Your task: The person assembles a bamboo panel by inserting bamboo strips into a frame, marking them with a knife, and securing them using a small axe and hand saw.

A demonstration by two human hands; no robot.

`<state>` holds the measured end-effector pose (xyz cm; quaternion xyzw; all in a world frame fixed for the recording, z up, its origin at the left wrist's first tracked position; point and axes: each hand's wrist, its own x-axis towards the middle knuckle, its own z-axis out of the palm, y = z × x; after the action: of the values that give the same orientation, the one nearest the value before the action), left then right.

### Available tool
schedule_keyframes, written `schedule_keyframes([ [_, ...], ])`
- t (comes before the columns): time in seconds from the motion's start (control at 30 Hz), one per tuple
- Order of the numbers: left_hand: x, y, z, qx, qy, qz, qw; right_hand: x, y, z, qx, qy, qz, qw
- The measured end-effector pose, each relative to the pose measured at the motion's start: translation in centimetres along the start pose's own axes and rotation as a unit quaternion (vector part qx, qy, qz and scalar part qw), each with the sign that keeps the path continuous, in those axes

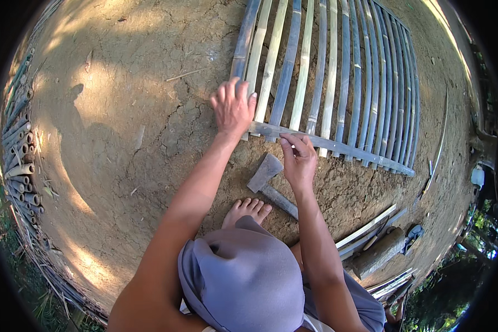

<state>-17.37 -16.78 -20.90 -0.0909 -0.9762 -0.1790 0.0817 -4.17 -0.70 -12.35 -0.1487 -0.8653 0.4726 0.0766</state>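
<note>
A bamboo slat panel (331, 77) lies on the ground, its long dark and pale slats joined at the near end by a flat bamboo crosspiece (337, 146). My left hand (233, 109) rests on the panel's near left corner, fingers spread over the outermost slats. Over the crosspiece, a little to the right, my right hand (300, 157) is closed in a pinch; whatever is between its fingertips is too small to make out. Just below the panel, between my forearms, lies an axe (266, 170), its handle partly behind my right forearm.
My bare foot (247, 212) is close to the axe head. At the far left, cut bamboo poles (23, 169) are piled. To the right lie a short log (379, 253) and pale bamboo strips (365, 227). A thin stick (185, 74) lies left of the panel on cracked earth.
</note>
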Motion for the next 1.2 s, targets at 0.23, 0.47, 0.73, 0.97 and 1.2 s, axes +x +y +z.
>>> schedule_keyframes([
  [0.23,-0.3,0.0,0.0,-0.247,-0.020,0.160,0.956,2.4,2.9,3.7,0.018,-0.013,0.029,0.999],
  [0.47,-0.4,-1.1,-1.2,-0.311,-0.117,0.286,0.899,2.2,3.7,5.0,-0.020,0.018,-0.068,0.997],
  [0.73,0.2,-1.2,-1.5,-0.323,-0.141,0.318,0.880,2.2,3.2,5.2,-0.075,0.027,-0.120,0.990],
  [0.97,0.4,-1.6,-1.1,-0.329,-0.157,0.332,0.870,1.6,2.0,2.2,-0.092,-0.077,-0.131,0.984],
  [1.2,0.3,-2.0,-0.6,-0.323,-0.159,0.339,0.869,-7.7,2.8,-4.3,-0.310,-0.400,0.068,0.860],
])
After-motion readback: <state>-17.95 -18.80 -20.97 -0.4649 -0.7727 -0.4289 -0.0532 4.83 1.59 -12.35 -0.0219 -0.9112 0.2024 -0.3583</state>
